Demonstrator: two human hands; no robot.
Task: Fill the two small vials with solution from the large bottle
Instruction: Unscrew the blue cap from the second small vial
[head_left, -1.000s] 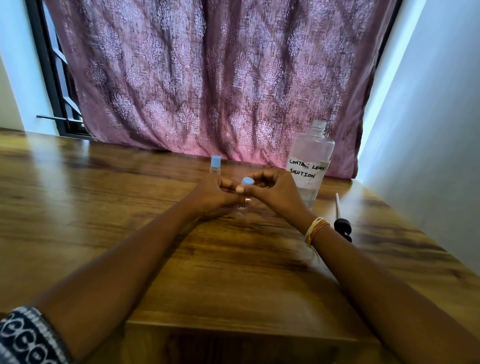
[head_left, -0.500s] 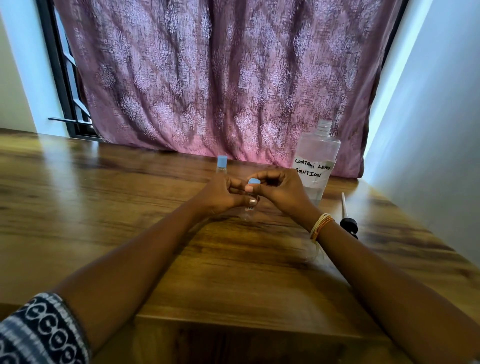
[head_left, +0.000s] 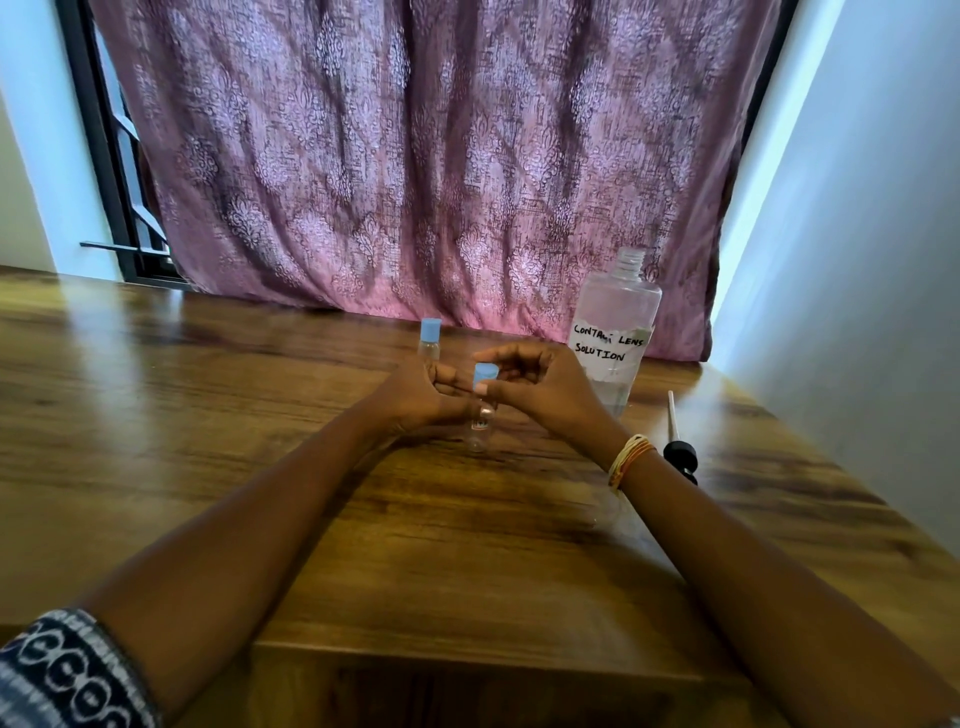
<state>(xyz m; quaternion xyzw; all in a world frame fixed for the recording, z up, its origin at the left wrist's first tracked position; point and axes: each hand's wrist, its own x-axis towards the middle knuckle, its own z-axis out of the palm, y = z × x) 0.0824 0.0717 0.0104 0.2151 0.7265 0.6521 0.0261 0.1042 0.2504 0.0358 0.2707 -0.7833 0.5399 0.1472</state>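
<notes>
A small clear vial (head_left: 479, 423) with a light blue cap (head_left: 485, 372) stands upright on the wooden table (head_left: 208, 441) between my hands. My left hand (head_left: 415, 395) grips the vial's body. My right hand (head_left: 540, 387) pinches the blue cap from the right with thumb and fingers. A second small vial (head_left: 429, 340), also blue-capped, stands just behind my left hand. The large clear bottle (head_left: 615, 332), labelled "contact lens solution", stands uncapped at the back right with liquid low in it.
A black pump cap with a white tube (head_left: 678, 441) lies on the table to the right of my right wrist. A purple patterned curtain (head_left: 415, 156) hangs behind the table. A pale wall (head_left: 857, 286) runs close along the right edge.
My hands and the vial stay in the same place on the table. My right fingers have shifted slightly around the cap; the view has drifted a little.
</notes>
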